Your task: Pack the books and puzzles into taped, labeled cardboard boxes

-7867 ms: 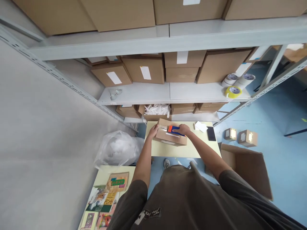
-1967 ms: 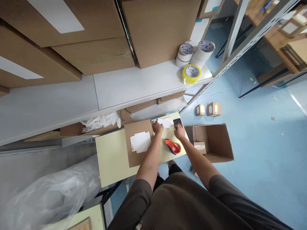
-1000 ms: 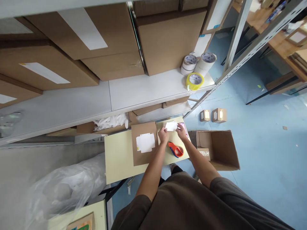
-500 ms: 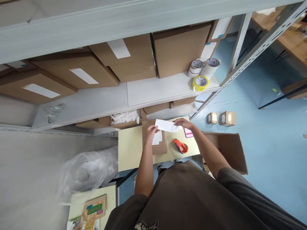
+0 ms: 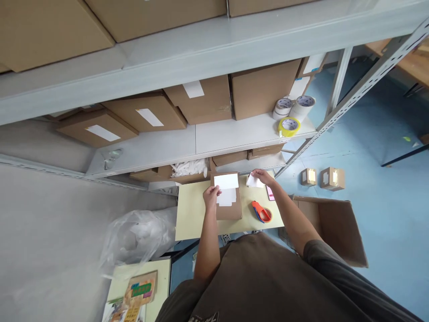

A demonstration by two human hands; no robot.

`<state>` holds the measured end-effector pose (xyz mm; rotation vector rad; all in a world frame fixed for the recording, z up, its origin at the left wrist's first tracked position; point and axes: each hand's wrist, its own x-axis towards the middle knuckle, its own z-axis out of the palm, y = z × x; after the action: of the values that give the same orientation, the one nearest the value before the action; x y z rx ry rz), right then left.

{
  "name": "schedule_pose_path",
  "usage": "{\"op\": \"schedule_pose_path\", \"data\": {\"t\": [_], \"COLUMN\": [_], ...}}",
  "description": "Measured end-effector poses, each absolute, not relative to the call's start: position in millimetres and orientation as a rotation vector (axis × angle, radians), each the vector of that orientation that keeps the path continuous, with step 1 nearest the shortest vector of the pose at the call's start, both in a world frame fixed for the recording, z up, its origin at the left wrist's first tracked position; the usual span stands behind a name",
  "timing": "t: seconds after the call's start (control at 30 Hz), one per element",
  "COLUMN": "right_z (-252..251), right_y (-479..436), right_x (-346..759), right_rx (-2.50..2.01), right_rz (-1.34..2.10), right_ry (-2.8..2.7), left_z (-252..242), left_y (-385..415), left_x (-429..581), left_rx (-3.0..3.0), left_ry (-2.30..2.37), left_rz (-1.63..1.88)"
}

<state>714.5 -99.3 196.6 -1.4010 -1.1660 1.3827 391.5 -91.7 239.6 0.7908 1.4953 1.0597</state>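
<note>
Pinched in my left hand is the lower left corner of a white paper sheet, held over a cardboard box. Other white papers lie on the box just below that sheet. To the right, my right hand has its fingers closed on a smaller white paper above the pale yellow table. An orange and blue tape dispenser sits beside the box, and a phone lies near my right forearm.
A metal shelf with cardboard boxes and tape rolls spans the far side. An open carton stands right of the table, and two small boxes are on the floor. A clear plastic bag is at the left.
My hands have moved apart. The white sheet stays in my left hand above the box, while my right hand has left it and holds a separate paper. The camera view has shifted.
</note>
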Motion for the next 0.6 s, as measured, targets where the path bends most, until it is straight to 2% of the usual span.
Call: {"op": "schedule_pose_path", "data": {"t": [0.17,0.3,0.47,0.6], "right_z": [187.0,194.1,220.7,233.1], "right_y": [-96.5,-105.7,-128.7,-134.3], "right_x": [712.4,683.5,597.7,526.2], "right_rx": [-1.605,-1.758,-1.482,-1.359], "right_rz": [1.156,0.909,1.156,1.225], "right_ry": [-1.234,-1.241,-1.241,-1.172], "left_z": [238.7,240.8,243.5,242.3], "left_y": [-86.9,-90.9,-112.6,-128.7], "left_x": [379.7,380.6,375.8,359.3], "left_rx": [0.627,0.466,0.36,0.498], "left_ry": [1.331,1.237,1.159,1.165], "left_rz": [1.184,1.122,0.953,0.83]}}
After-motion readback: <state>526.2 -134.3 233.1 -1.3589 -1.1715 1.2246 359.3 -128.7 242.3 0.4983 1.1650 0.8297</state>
